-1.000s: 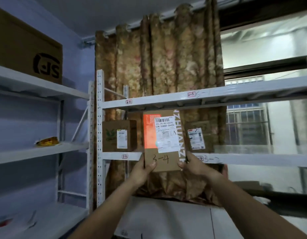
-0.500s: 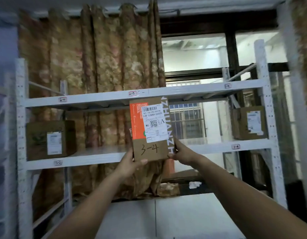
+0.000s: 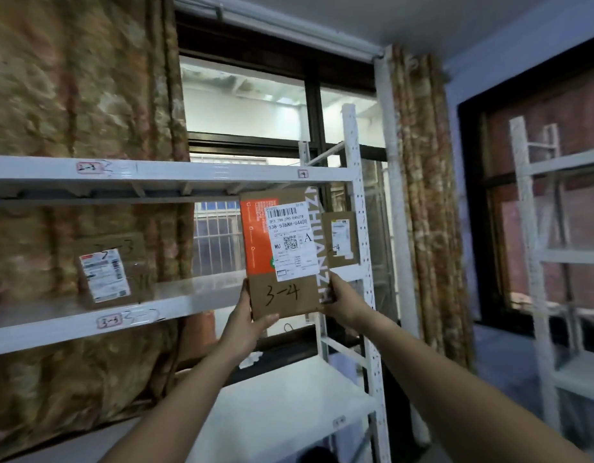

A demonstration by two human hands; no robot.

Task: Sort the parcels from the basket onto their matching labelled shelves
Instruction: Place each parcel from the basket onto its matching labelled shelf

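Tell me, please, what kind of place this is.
Probably a small parcel sorting or storage room. Its white metal shelves carry numbered tags, a box with a shipping label stands on one, and the left hand and right hand hold a parcel marked 3-4.

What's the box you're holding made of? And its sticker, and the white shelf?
The box looks like brown cardboard: dull and matte, with 3-4 handwritten on it. Its sticker seems to be white paper, printed with a barcode. The shelf is probably painted metal: smooth white, with rows of punched holes up its post.
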